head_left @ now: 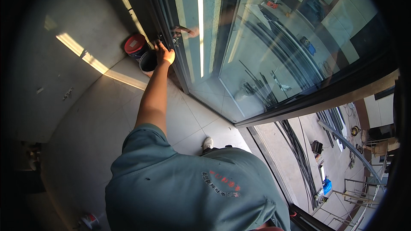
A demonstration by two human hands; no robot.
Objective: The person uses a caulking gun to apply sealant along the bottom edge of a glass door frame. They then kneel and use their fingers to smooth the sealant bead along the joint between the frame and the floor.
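My left hand [164, 54] reaches forward at the end of a bare, outstretched arm. It is at the edge of a dark metal door frame [182, 70], beside a small lock or handle fitting [175, 41]. The fingers are bent and look closed at the frame, but what they grip is too small and shadowed to make out. A reflection of the hand shows in the glass pane [205, 30]. Just beyond and below the hand stand an open dark bucket [147, 61] and a lidded bucket with a red top [135, 44]. My right hand is out of view.
A large glass panel [274, 60] spans the right, reflecting a cluttered room. Beyond its lower frame lie long dark metal strips [295, 154], a blue bag [327, 186] and metal scaffolding [357, 192]. A grey wall [64, 72] rises at left; another bucket [90, 221] stands lower left.
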